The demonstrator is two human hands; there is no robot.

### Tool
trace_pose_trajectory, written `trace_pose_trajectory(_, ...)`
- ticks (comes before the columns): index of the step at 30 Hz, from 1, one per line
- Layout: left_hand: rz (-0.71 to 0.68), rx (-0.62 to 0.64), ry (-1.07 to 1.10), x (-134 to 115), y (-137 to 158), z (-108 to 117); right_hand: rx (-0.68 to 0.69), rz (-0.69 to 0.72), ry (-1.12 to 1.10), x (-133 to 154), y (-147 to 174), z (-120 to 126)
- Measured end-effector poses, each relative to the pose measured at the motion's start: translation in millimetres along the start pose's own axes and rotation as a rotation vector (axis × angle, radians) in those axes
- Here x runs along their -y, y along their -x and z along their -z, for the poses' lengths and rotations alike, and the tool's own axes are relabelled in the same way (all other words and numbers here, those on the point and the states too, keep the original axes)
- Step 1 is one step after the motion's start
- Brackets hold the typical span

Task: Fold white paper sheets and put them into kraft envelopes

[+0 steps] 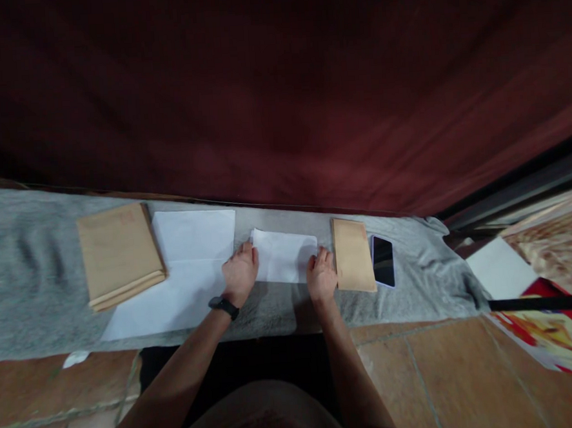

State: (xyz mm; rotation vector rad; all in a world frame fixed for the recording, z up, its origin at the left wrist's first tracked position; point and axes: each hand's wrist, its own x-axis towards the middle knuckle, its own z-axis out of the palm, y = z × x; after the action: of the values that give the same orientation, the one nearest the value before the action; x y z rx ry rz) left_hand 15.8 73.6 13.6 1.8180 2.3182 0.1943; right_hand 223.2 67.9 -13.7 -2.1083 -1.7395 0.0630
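A folded white sheet of paper (285,256) lies in front of me on a grey cloth. My left hand (241,268) grips its left edge with curled fingers; a dark watch band circles that wrist. On the opposite edge, my right hand (321,273) holds the paper between thumb and fingers. Larger white sheets (194,290) with a crease across them spread out left of my left hand. Just beyond my right hand is a small brown envelope stack (354,256). Farther left, a thicker stack of brown envelopes (118,253) partly covers the white sheets.
A phone (383,261) with a dark screen lies right of the small envelopes. The grey cloth (425,276) covers a long narrow surface against a dark red panel (280,111). At right, a red and yellow printed box (555,336) stands near the tiled floor (451,372).
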Motion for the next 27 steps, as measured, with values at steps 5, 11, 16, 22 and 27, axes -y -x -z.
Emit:
trace_pose_trajectory(5,-0.021,0.000,-0.043,-0.8,0.0,-2.3,-0.080,0.186,-0.043,5.6,2.7,0.6)
trace_pose_trajectory(11,-0.082,-0.030,-0.078,-0.8,1.1,-3.8,0.015,0.442,-0.091,21.9,16.4,-14.6)
trace_pose_trajectory(16,-0.115,-0.040,-0.104,-1.6,2.1,-4.4,0.050,0.424,-0.025,23.7,24.5,-23.0)
trace_pose_trajectory(22,-0.136,-0.062,-0.114,-0.2,2.0,-9.9,0.033,0.402,-0.005,22.3,26.7,-26.6)
trace_pose_trajectory(27,-0.162,-0.118,-0.077,4.1,1.2,-14.3,0.046,0.389,0.017,22.5,26.9,-27.1)
